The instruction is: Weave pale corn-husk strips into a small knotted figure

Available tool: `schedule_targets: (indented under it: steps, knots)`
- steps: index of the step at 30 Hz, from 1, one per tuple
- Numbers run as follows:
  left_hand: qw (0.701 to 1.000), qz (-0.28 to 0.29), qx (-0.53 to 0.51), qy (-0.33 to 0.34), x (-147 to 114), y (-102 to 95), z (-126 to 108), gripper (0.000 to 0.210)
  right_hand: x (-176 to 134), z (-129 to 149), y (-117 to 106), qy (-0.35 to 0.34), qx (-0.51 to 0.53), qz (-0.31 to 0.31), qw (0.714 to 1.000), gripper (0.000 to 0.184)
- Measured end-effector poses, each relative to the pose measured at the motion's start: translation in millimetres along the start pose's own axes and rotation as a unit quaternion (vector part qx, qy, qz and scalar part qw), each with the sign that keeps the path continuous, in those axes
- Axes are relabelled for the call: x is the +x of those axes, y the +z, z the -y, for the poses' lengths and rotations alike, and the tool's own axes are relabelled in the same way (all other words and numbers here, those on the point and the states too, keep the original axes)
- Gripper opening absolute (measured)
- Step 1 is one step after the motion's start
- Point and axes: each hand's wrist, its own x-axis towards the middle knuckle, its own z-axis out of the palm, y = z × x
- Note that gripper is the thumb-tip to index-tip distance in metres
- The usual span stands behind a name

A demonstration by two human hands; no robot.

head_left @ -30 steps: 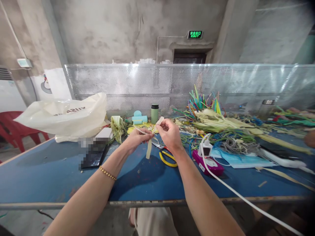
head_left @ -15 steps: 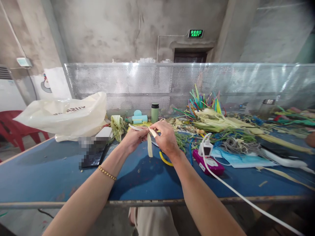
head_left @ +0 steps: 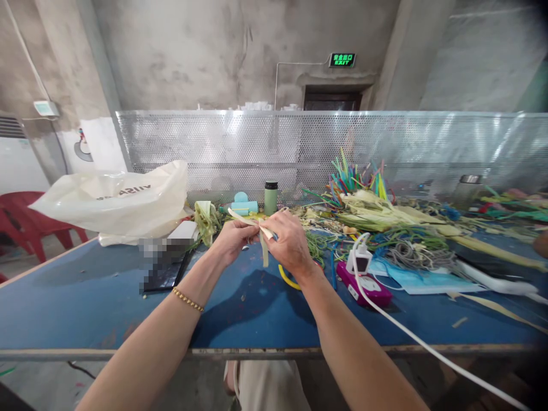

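Both hands meet above the blue table (head_left: 240, 319), near its middle. My left hand (head_left: 234, 238) pinches a pale strip of corn husk (head_left: 265, 254); one end sticks up to the left and another hangs below the fingers. My right hand (head_left: 287, 237) is closed on the same husk, its fingertips touching those of the left. A small pale tip shows between the right thumb and finger. Just beneath the right hand is a yellow curved handle (head_left: 287, 278), partly hidden by the wrist.
A white plastic bag (head_left: 115, 200) and a dark phone-like slab (head_left: 165, 271) lie left. Behind stands a green bottle (head_left: 270, 198). Right are a husk pile (head_left: 377, 211), green cords (head_left: 411, 234), a purple power strip (head_left: 368, 290) with a white cable, and a blue mask (head_left: 432, 279).
The hands stay together while the fingers shift slightly on the husk. Its hanging end has swung a little to the right and up. The view has moved slightly.
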Motion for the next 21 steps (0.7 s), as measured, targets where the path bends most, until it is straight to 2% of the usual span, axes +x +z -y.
schedule_targets:
  steps: [12, 15, 18, 21]
  knots:
    - [0.999, 0.009, -0.042, 0.010, 1, -0.3, -2, 0.017, 0, 3, -2, -0.024, -0.023, 0.032, 0.999, 0.022]
    - [0.999, 0.000, -0.052, 0.010, 2, -2.0, -2, 0.023, 0, 4, -1, -0.019, -0.004, 0.034, 0.999, 0.025]
    - [0.998, -0.014, -0.055, 0.007, 2, -3.3, -1, 0.028, -1, 1, 3, -0.009, 0.034, 0.017, 0.999, 0.036]
    - [0.998, -0.002, -0.055, 0.007, 2, -4.0, -1, 0.029, -2, -6, 8, 0.007, 0.097, -0.010, 0.995, 0.046]
